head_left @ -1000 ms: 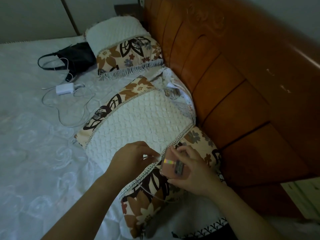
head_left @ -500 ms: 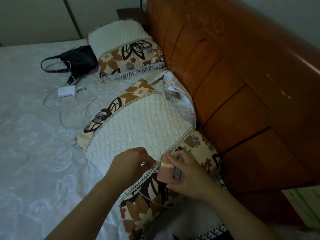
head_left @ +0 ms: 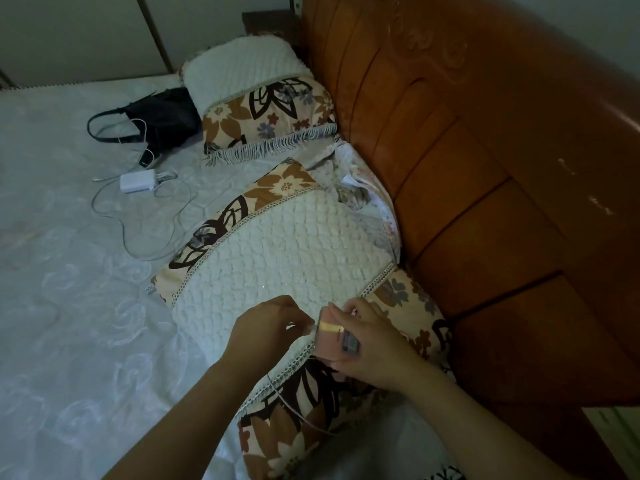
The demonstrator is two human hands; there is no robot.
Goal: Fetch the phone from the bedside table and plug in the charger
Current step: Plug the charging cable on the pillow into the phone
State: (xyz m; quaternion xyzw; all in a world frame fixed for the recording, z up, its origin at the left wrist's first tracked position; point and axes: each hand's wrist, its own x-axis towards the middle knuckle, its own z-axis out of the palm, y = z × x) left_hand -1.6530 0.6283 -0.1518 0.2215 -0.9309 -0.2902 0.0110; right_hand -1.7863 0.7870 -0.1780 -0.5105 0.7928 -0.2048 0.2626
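Pinching the small white charger plug (head_left: 311,328) at nine o'clock of the pink-cased phone (head_left: 333,341), the left hand (head_left: 268,329) seems mid-insertion, while the right hand (head_left: 375,348) clamps the already fetched phone over the quilted white-and-floral pillow (head_left: 277,258).

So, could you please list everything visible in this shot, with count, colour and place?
Quilted floral pillows: two, white and brown, along the headboard.
Carved wooden headboard: one, reddish-brown, right.
Embroidered bedspread: one, white, left.
Fabric handbag: one, black, far side of the bed.
Power adapter with cable: one, white, beside the handbag.
Pink-cased phone: one, in the right hand.
Thin charging cable: one, white, over the near pillow.
Left hand: pinching the cable's plug at the phone.
Right hand: holding the phone.
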